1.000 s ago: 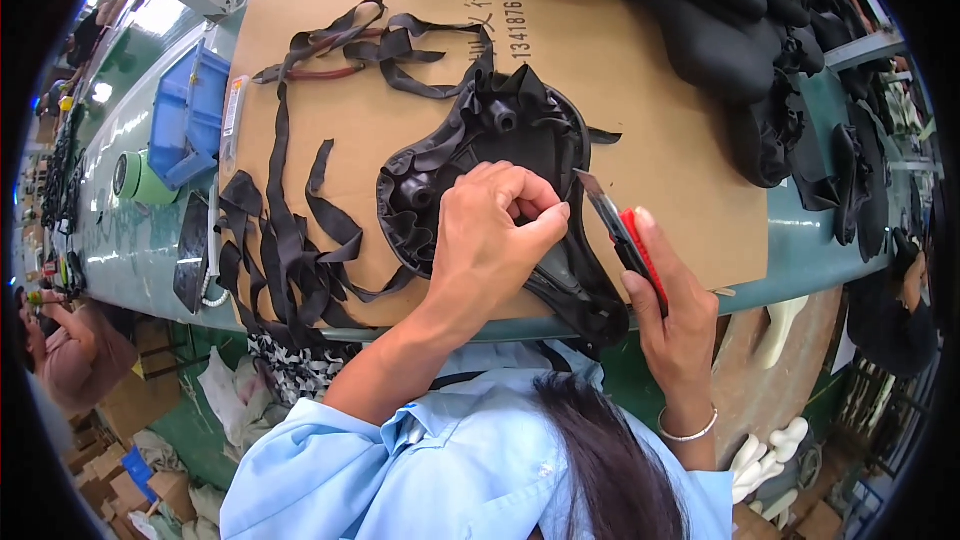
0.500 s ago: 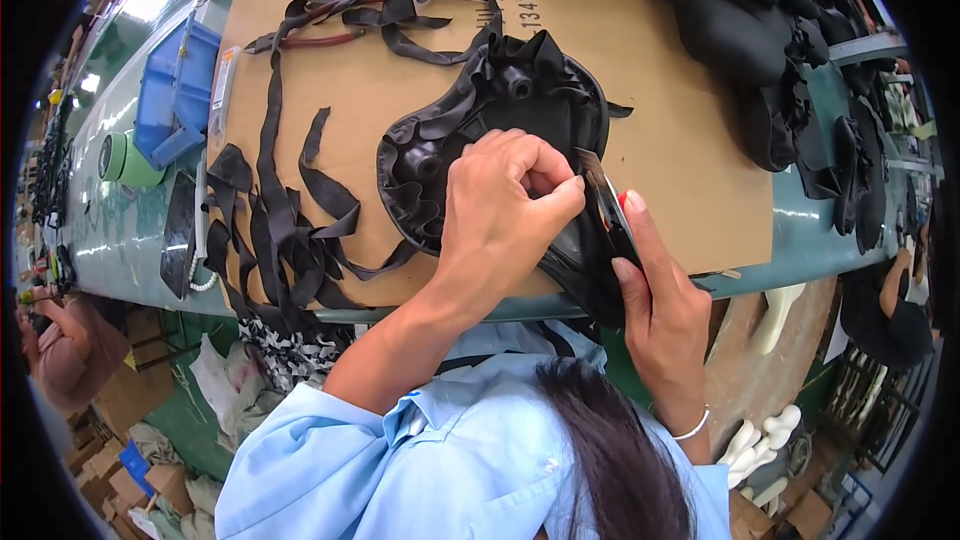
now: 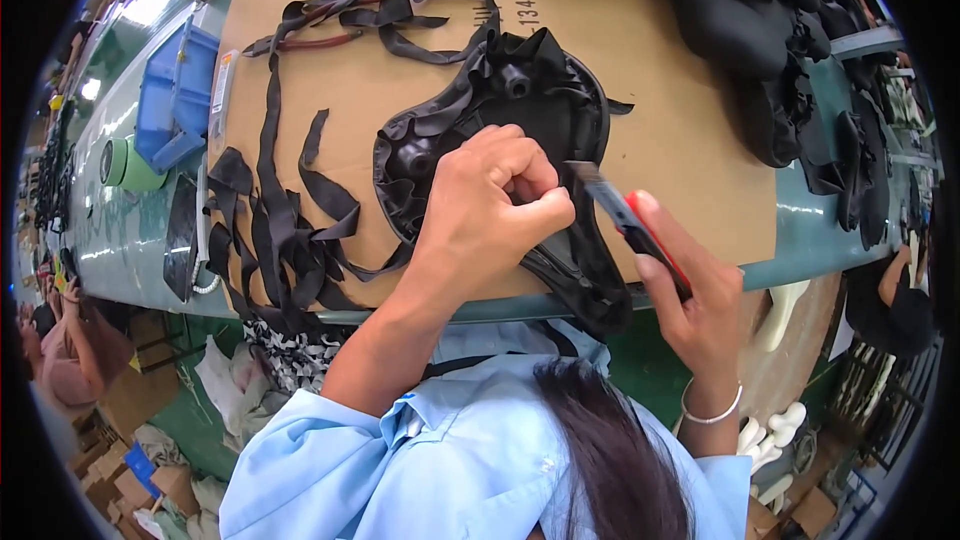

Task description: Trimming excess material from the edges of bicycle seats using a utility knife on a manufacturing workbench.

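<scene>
A black bicycle saddle (image 3: pixel 593 285) lies underside up, its narrow nose toward me and its thin cover gathered in folds around the rim. My left hand (image 3: pixel 490 195) is over its middle, thumb and forefinger pinched together at the cover's edge; what sits between the fingertips is hidden. In my right hand (image 3: pixel 692 305) is a red and black utility knife (image 3: pixel 648 232), its blade out and pointing up-left toward the saddle's right rim. The blade tip is slightly blurred, close to the left fingertips.
Cut black strips (image 3: pixel 280 230) lie left on the cardboard sheet (image 3: pixel 690 170), with red-handled pliers (image 3: pixel 315 40) among them. Beyond are a blue bin (image 3: pixel 165 105) and a green roll (image 3: pixel 128 162). Black saddles (image 3: pixel 730 25) pile up at far right. Other people work on both sides.
My right hand has moved the knife right and back from the saddle, its blade now tilted more to the left. My left hand has shifted slightly left, still pinched.
</scene>
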### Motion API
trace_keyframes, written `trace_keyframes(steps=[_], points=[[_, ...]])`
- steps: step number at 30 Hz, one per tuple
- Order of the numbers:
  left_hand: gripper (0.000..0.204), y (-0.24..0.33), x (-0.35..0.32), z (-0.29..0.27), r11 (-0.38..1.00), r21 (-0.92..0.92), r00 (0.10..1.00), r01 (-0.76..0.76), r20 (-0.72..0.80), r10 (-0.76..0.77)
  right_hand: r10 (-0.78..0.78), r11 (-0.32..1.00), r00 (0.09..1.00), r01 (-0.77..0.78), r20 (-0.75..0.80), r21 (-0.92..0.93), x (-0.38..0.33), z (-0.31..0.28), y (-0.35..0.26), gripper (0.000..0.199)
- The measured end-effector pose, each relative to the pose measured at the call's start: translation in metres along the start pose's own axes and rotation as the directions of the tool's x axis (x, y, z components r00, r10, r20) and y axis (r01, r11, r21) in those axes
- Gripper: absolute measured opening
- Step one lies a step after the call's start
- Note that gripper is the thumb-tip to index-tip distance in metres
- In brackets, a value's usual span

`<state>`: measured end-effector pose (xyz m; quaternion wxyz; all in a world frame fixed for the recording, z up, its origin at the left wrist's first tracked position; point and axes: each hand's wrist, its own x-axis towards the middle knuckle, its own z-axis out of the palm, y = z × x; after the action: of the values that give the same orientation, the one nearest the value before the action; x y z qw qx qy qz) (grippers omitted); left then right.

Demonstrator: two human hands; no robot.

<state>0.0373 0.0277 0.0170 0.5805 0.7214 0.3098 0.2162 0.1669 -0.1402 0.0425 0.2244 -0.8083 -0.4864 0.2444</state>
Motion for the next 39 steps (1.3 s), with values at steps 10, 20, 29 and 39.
trace_keyframes(steps=[10,20,29,39], points=[[0.008,-0.007,0.005,-0.006,0.723,-0.685,0.994,0.086,0.108,-0.017,0.09,0.994,0.995,-0.087,0.042,-0.066,-0.069,-0.011,-0.022,0.051],[0.01,-0.004,0.009,-0.012,0.529,-0.845,0.959,0.081,0.212,0.19,0.144,0.989,0.986,-0.145,-0.089,-0.01,-0.113,0.038,-0.018,0.051],[0.02,0.0,0.013,-0.051,0.685,0.233,0.616,-0.69,0.686,0.388,0.156,0.985,0.978,-0.143,-0.14,0.096,-0.084,0.041,-0.011,0.05],[0.01,-0.007,0.019,-0.038,0.677,0.317,0.679,-0.664,0.634,0.37,0.195,0.968,0.968,-0.164,-0.16,0.19,-0.057,0.032,-0.018,0.05]])
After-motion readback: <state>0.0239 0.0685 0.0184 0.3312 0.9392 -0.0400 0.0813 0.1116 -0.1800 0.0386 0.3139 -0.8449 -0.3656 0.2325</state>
